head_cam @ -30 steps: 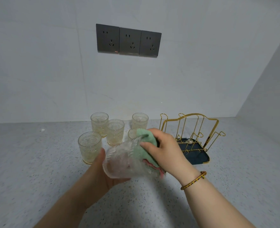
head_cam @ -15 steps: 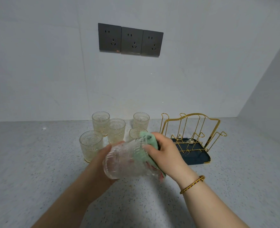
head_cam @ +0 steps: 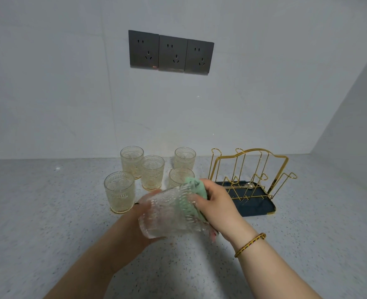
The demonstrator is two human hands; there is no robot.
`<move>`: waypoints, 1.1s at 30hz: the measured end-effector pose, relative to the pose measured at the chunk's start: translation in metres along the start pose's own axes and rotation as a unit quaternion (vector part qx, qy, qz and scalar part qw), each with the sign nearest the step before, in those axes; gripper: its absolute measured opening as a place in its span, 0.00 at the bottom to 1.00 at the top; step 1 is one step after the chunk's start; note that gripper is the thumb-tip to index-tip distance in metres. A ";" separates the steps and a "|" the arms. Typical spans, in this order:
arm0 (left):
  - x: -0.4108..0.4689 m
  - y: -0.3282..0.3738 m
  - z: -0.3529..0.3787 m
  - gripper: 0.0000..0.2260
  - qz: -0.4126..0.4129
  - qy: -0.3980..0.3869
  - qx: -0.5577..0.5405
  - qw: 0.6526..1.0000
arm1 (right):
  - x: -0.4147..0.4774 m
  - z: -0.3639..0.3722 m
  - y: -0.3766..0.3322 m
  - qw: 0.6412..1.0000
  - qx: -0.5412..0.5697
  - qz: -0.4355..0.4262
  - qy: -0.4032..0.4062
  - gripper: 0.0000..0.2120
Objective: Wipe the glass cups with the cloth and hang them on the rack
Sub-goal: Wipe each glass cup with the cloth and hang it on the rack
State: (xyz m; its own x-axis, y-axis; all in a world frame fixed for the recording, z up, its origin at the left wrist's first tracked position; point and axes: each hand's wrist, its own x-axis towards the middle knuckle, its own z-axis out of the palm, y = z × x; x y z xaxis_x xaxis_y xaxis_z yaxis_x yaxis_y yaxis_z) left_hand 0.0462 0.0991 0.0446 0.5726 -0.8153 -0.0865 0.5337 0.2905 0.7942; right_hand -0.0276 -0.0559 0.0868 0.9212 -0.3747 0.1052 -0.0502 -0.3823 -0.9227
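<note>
We hold one glass cup (head_cam: 169, 210) sideways over the middle of the counter (head_cam: 49, 212), left hand (head_cam: 133, 225) gripping its base, right hand (head_cam: 218, 205) clutching the green cloth (head_cam: 196, 188) at its mouth; five cups (head_cam: 152, 172) apparently wait near the back edge, and the rack (head_cam: 249, 169) bears none.

sockets (head_cam: 171, 53): three dark grey ones in a row, up on the wall on my feed
wall (head_cam: 49, 87): pale tiles, I see a corner at right
counter (head_cam: 38, 223): light speckled stone
</note>
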 end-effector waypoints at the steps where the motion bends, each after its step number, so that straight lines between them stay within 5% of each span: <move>1: 0.000 -0.002 0.001 0.28 -0.026 0.001 0.001 1.000 | -0.001 0.000 -0.003 0.999 -0.027 -0.033 0.004 0.06; 4: 0.000 -0.008 -0.002 0.27 -0.097 0.028 0.033 0.994 | -0.003 0.001 -0.007 0.981 -0.145 -0.131 0.010 0.07; 6: -0.001 -0.008 0.002 0.24 -0.075 0.047 0.039 0.995 | -0.003 0.001 -0.006 0.978 -0.153 -0.144 0.016 0.08; 8: -0.002 -0.006 0.004 0.24 -0.013 0.034 0.041 0.998 | -0.003 0.002 -0.003 0.985 -0.122 -0.114 0.031 0.08; 11: -0.001 0.000 -0.001 0.42 0.058 0.011 0.062 0.996 | -0.002 0.004 0.003 0.998 -0.043 -0.024 0.041 0.06; 13: 0.000 0.002 -0.003 0.43 0.068 0.018 0.073 0.995 | -0.003 0.005 0.006 0.999 -0.012 -0.002 0.037 0.05; 17: -0.001 0.000 0.001 0.26 -0.025 0.023 0.050 0.998 | -0.006 0.005 -0.001 0.992 -0.075 -0.095 0.038 0.07; 21: -0.002 -0.007 0.000 0.24 -0.086 0.047 0.055 0.994 | -0.007 0.006 -0.002 0.973 -0.152 -0.173 0.022 0.08; 25: -0.002 -0.006 0.000 0.17 0.010 0.076 0.076 0.994 | -0.008 0.012 0.006 0.993 -0.064 -0.081 0.064 0.08; 29: -0.006 0.004 -0.001 0.41 0.087 0.052 0.161 0.982 | -0.011 0.016 0.014 0.998 0.017 0.042 0.037 0.06; 33: -0.008 0.006 -0.004 0.45 0.115 0.057 0.144 0.981 | -0.016 0.015 0.014 0.979 0.180 0.091 -0.016 0.08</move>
State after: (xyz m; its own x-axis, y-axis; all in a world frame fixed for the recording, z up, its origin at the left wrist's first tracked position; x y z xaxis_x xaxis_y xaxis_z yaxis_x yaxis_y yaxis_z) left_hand 0.0470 0.1090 0.0478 0.7320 -0.6786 0.0603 0.1940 0.2925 0.9364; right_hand -0.0373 -0.0423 0.0660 0.9217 -0.3797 -0.0799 -0.0812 0.0127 -0.9966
